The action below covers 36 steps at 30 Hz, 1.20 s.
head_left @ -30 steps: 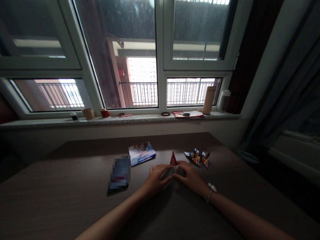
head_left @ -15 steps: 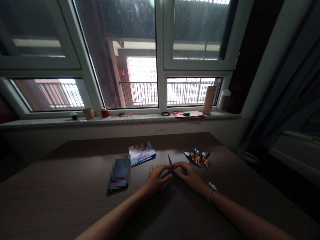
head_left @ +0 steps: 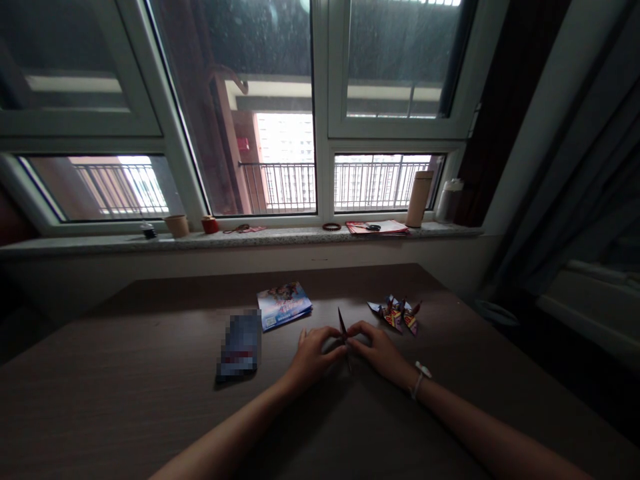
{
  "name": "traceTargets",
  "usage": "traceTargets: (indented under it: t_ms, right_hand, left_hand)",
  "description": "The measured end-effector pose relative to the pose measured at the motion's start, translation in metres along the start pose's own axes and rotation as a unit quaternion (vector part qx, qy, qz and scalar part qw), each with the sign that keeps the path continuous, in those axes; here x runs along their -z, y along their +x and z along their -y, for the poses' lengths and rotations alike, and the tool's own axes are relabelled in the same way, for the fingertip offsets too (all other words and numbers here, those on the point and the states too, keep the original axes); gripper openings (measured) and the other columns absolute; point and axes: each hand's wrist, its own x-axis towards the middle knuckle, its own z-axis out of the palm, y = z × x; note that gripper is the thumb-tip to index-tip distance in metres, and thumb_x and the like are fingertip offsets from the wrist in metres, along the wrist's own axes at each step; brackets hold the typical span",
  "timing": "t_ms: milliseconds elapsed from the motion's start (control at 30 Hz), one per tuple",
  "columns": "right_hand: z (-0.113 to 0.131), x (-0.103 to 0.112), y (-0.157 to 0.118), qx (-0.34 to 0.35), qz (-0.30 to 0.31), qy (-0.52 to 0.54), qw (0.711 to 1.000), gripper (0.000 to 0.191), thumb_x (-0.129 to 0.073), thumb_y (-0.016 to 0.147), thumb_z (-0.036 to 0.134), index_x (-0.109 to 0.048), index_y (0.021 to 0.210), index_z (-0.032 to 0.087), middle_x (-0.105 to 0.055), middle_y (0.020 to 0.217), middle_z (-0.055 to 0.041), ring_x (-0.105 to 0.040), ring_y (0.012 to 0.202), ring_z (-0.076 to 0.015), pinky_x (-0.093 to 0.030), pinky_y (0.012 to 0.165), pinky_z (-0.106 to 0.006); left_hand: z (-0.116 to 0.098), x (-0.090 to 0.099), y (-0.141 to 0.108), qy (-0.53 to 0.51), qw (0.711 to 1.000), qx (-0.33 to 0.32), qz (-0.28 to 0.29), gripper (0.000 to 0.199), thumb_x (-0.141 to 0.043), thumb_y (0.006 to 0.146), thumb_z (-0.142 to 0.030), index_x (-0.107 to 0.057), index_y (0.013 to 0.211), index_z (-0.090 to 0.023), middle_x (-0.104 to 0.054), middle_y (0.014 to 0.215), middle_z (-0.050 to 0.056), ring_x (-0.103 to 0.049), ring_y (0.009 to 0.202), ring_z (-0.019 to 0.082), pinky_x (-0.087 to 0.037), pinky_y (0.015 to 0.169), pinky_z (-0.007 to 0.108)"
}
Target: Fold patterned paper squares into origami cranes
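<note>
Between my two hands a dark piece of folded paper (head_left: pixel 341 321) stands nearly edge-on, its pointed tip facing away from me. The fingers and thumb of my left hand (head_left: pixel 316 350) pinch it from the left side. From the right, my right hand (head_left: pixel 376 350), with a pale band at the wrist, pinches the same paper. Fingertips cover its middle, and a thin lower end shows beneath them. Just beyond my right hand lie several folded paper pieces (head_left: pixel 397 313) with pointed ends and colourful print.
Left of my hands, a blue printed booklet or paper stack (head_left: pixel 284 305) lies on the brown table (head_left: pixel 125 373), near a pixelated flat object (head_left: pixel 240 347). The windowsill (head_left: pixel 295 237) holds a paper cup (head_left: pixel 177 227), a red spool (head_left: pixel 210 225), scissors (head_left: pixel 373 228) on papers and a tan bottle (head_left: pixel 419 200).
The folded paper has turned slightly more upright, and its lower end now shows below my fingers. Both hands keep their pinch, with the fingers shifted a little.
</note>
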Motion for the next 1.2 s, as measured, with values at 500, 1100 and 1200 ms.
traceTargets:
  t_ms: [500, 1100, 1200]
  right_hand:
    - [0.0006, -0.0030, 0.0023, -0.017, -0.013, 0.031, 0.999, 0.020, -0.064, 0.084, 0.036, -0.063, 0.095, 0.019, -0.069, 0.096, -0.0051, -0.064, 0.094, -0.0208, -0.048, 0.089, -0.034]
    - [-0.0008, 0.0002, 0.0001, -0.004, -0.019, 0.018, 1.000, 0.023, -0.064, 0.083, 0.032, -0.064, 0.103, 0.019, -0.069, 0.098, -0.0048, -0.063, 0.099, -0.0217, -0.045, 0.093, -0.035]
    - [0.0022, 0.0017, -0.0002, -0.005, -0.017, 0.012, 1.000, 0.022, -0.062, 0.084, 0.031, -0.064, 0.101, 0.018, -0.069, 0.098, -0.0052, -0.063, 0.099, -0.0215, -0.045, 0.093, -0.035]
  left_hand:
    - [0.0004, -0.0009, 0.0014, -0.009, 1.000, 0.009, -0.002, 0.029, -0.064, 0.083, -0.041, -0.065, 0.109, -0.027, -0.070, 0.115, 0.003, -0.058, 0.115, 0.027, -0.012, 0.116, 0.057]
    - [-0.0052, 0.0038, 0.0013, -0.018, 1.000, 0.020, 0.011, 0.027, -0.061, 0.084, -0.040, -0.064, 0.106, -0.026, -0.070, 0.114, 0.002, -0.059, 0.114, 0.026, -0.007, 0.118, 0.057]
    - [-0.0060, 0.0046, 0.0014, -0.020, 0.999, 0.027, 0.012, 0.026, -0.060, 0.084, -0.040, -0.064, 0.106, -0.026, -0.070, 0.114, 0.002, -0.059, 0.115, 0.026, -0.007, 0.118, 0.057]
